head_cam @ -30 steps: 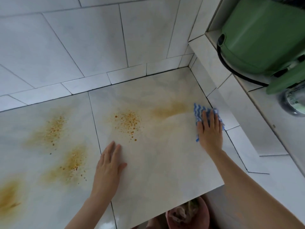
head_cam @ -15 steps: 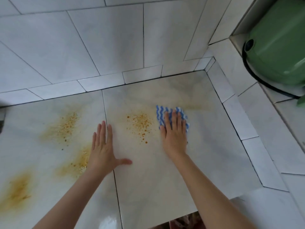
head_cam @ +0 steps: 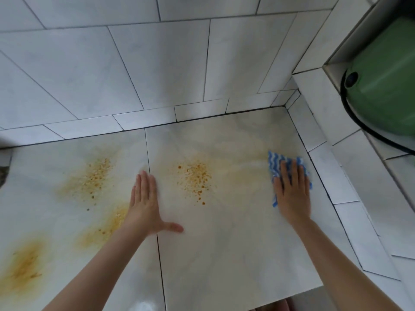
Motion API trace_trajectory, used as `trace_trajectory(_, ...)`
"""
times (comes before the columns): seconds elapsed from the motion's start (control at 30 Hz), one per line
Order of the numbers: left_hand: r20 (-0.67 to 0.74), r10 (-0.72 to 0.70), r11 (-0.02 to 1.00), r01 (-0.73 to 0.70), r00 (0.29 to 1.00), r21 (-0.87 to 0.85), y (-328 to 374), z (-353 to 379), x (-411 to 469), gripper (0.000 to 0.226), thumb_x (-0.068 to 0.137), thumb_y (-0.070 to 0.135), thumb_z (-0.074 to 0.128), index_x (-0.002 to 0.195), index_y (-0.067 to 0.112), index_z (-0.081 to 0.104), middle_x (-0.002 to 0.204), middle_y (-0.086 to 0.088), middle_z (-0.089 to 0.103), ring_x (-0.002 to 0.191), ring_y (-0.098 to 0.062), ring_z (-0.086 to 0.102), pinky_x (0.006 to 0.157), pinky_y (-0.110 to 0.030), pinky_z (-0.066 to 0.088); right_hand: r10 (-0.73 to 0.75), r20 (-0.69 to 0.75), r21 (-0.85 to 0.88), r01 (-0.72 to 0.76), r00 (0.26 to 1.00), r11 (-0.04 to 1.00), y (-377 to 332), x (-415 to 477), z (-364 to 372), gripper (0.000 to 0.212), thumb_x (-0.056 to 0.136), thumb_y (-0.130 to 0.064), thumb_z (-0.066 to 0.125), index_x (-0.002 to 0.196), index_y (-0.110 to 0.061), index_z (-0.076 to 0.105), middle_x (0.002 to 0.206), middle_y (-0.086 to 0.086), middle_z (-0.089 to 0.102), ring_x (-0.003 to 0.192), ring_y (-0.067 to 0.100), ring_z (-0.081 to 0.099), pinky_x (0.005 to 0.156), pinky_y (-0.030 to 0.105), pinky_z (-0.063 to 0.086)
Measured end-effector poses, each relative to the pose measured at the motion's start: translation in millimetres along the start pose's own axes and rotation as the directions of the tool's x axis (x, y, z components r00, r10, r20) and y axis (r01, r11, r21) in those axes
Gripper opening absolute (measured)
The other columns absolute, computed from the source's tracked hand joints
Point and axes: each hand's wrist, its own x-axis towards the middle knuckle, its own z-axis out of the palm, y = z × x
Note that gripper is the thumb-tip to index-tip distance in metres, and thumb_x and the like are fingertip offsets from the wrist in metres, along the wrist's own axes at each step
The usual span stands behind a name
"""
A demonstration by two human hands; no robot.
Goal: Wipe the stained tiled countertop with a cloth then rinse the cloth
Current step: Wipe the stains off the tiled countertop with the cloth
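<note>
Pressing the cloth (head_cam: 275,161) under our right hand (head_cam: 292,194), fingers straight and close together, we are wiping the countertop (head_cam: 235,243) by its right edge. Our left hand (head_cam: 146,203) is resting flat, thumb spread. We are judging most stains (head_cam: 195,178) unwiped and the rinsing not begun. We are seeing no sink.
</note>
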Motion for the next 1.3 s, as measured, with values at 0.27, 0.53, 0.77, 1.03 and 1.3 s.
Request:
trace_trajectory(0.27, 0.042, -0.021, 1.0, 0.02, 0.999, 0.009, 1.8, -1.4, 2.0, 0.16, 0.029, 0.094, 0.046, 0.125, 0.005, -0.046, 0.131, -0.014, -0.055, 0.123, -0.028, -0.049, 0.11, -0.038, -0.02, 0.104, -0.084, 0.191, -0.086, 0.991, 0.978, -126.4, 31.1, -6.1, 0.056, 0.095, -0.036, 0.026, 0.144, -0.01, 0.035, 0.149, 0.021, 0.033, 0.136, 0.041, 0.032, 0.11, 0.048, 0.019)
trace_trajectory(0.53, 0.036, -0.013, 1.0, 0.014, 0.999, -0.004, 2.7, -3.4, -0.2, 0.158, 0.026, 0.095, 0.039, 0.126, 0.005, -0.045, 0.133, -0.013, -0.054, 0.124, -0.026, -0.048, 0.111, -0.039, -0.02, -0.23, -0.121, 0.155, 0.247, 0.966, 0.956, -110.0, 5.2, 3.5, 0.052, 0.099, -0.041, 0.026, 0.145, -0.02, 0.035, 0.153, 0.008, 0.028, 0.142, 0.026, 0.019, 0.114, 0.041, 0.015)
trace_trajectory(0.77, -0.005, 0.02, 0.998, -0.02, 1.0, -0.055, -2.2, -1.9, -2.9, 0.156, 0.018, 0.101, 0.022, 0.13, 0.014, -0.043, 0.134, -0.005, -0.054, 0.125, -0.02, -0.048, 0.112, -0.044, -0.018, 0.135, 0.044, 0.035, -0.137, 0.99, 0.99, 9.9, 32.4, -7.9, 0.051, 0.099, -0.026, 0.026, 0.145, -0.005, 0.031, 0.154, 0.023, 0.017, 0.142, 0.044, 0.012, 0.112, 0.058, 0.019)
trace_trajectory(1.03, 0.023, -0.022, 1.0, 0.022, 0.999, 0.011, 4.2, -3.7, 1.4, 0.15, 0.042, 0.086, 0.057, 0.13, 0.016, -0.043, 0.136, -0.008, -0.052, 0.126, -0.03, -0.045, 0.112, -0.049, -0.017, -0.014, 0.0, 0.172, 0.014, 1.0, 0.985, -132.5, 59.0, -9.5, 0.057, 0.097, -0.043, 0.006, 0.15, -0.024, -0.004, 0.156, 0.011, -0.01, 0.145, 0.029, -0.007, 0.118, 0.044, -0.002)
trace_trajectory(1.3, -0.017, -0.04, 0.999, 0.04, 0.999, -0.003, 3.8, -2.7, 2.4, 0.151, 0.04, 0.084, 0.06, 0.131, 0.018, -0.04, 0.142, -0.006, -0.045, 0.13, -0.028, -0.041, 0.112, -0.048, -0.015, -0.275, -0.08, 0.149, 0.284, 0.958, 0.947, -130.2, 32.0, -0.5, 0.053, 0.097, -0.044, 0.028, 0.145, -0.022, 0.033, 0.153, 0.008, 0.028, 0.142, 0.025, 0.018, 0.114, 0.041, 0.012)
